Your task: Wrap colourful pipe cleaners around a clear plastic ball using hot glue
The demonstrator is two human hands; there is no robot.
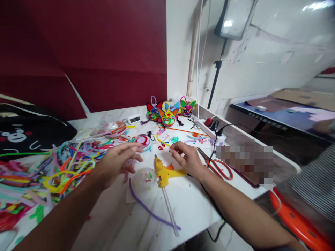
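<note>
My left hand (119, 162) hovers over the white table with its fingers spread and nothing in them. To its right, my right hand (187, 158) has bent fingers, thumb and fingertips close together near a thin yellow strip; whether it holds something is too small to tell. Between and below the hands lies a yellow glue gun (164, 174), a clear glue stick (170, 211) protruding from its back. A clear plastic ball (143, 179) sits left of the gun. One purple fuzzy stem (149, 211) curves below the ball. Orange-handled scissors (221, 169) rest beside my right wrist.
Many coloured fuzzy stems (68, 174) cover the left side. Colourful animal-face ornaments (167, 116) stand at the back near a white timer (134, 119). A power strip (209, 129) with black cables runs along the right edge. A person's striped clothing (318, 177) shows at far right.
</note>
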